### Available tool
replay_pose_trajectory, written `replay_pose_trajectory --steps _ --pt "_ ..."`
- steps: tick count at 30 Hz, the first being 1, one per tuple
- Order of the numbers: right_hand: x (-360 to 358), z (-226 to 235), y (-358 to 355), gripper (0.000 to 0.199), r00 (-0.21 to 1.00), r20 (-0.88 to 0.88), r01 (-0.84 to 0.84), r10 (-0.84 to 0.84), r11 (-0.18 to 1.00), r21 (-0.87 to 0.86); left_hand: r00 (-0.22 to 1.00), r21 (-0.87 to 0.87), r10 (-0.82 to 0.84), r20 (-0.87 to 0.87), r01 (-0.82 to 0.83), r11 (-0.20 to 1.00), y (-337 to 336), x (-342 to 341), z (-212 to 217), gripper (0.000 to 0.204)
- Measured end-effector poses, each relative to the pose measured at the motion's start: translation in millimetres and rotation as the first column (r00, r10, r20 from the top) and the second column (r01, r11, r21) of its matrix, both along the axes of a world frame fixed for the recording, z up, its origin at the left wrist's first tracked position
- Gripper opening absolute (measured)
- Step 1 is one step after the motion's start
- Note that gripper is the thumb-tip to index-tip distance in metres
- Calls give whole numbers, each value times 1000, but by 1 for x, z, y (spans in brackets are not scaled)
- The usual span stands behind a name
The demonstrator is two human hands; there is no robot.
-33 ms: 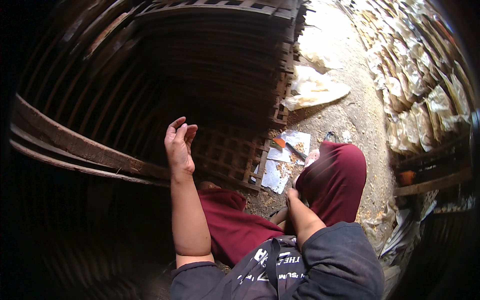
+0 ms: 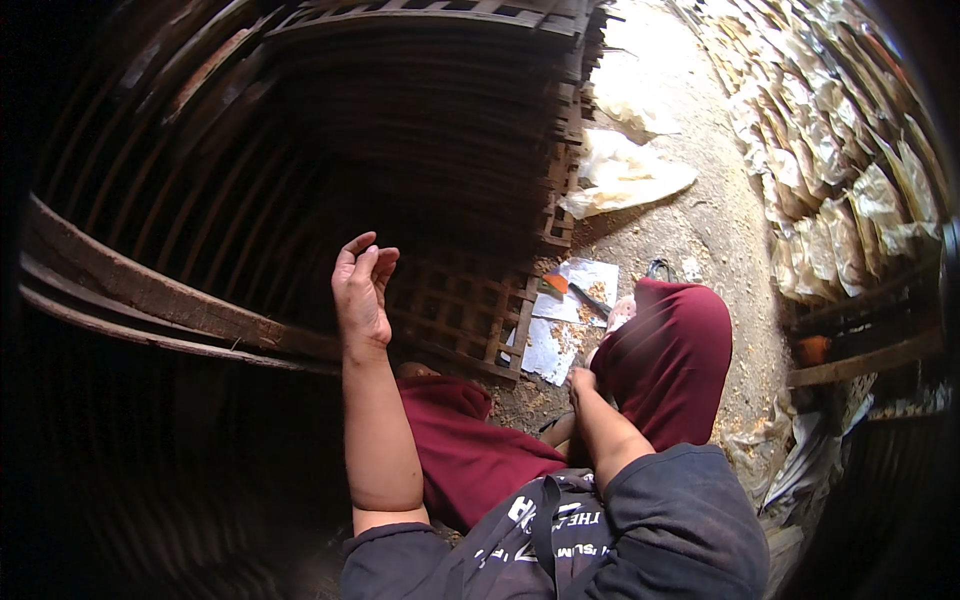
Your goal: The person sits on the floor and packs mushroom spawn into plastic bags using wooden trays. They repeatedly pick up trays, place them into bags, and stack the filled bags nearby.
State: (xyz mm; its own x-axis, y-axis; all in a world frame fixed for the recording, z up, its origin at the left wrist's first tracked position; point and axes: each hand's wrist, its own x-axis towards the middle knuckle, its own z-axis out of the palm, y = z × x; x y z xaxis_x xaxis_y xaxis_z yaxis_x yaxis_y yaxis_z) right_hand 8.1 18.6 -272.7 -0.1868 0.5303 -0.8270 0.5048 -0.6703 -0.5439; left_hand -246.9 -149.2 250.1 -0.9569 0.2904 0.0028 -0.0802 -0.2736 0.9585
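Note:
My left hand (image 2: 362, 290) is raised beside the dark wooden slats, its fingers loosely bent and apart, with nothing in it. Low down by my bent right knee is my right hand (image 2: 581, 383); its fingers are mostly turned from view, so any grip is hidden. Just beyond it, white sheets (image 2: 546, 352) lie on the ground with brown crumbs scattered over them. On them rest a long dark tool (image 2: 590, 300) and a small orange piece (image 2: 556, 284). A slatted wooden tray (image 2: 522, 325) stands beside these sheets, to their left.
Stacked wooden racks rise at the left and ahead, with a thick beam (image 2: 150, 285) at the left. A crumpled pale plastic sheet (image 2: 630, 180) lies on the gritty floor ahead. Along the right, stacked trays with hanging plastic (image 2: 835, 240) line the path, above a wooden rail (image 2: 865, 362).

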Motion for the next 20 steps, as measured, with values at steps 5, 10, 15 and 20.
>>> replay_pose_trajectory --steps 5,10,15,20 --pt "-97 34 106 28 713 -386 380 -585 785 -489 961 -207 -261 -95 237 949 31 28 11 20" --pt "-178 177 299 21 817 -555 372 -158 879 298 902 -384 -286 -322 152 911 36 65 17 16" --pt "-219 312 408 26 820 329 -465 468 209 860 955 -478 -151 -253 12 878 20 82 28 14" --pt "-247 196 487 69 761 292 -416 579 90 905 987 -633 -130 -98 39 773 9 53 -14 21"
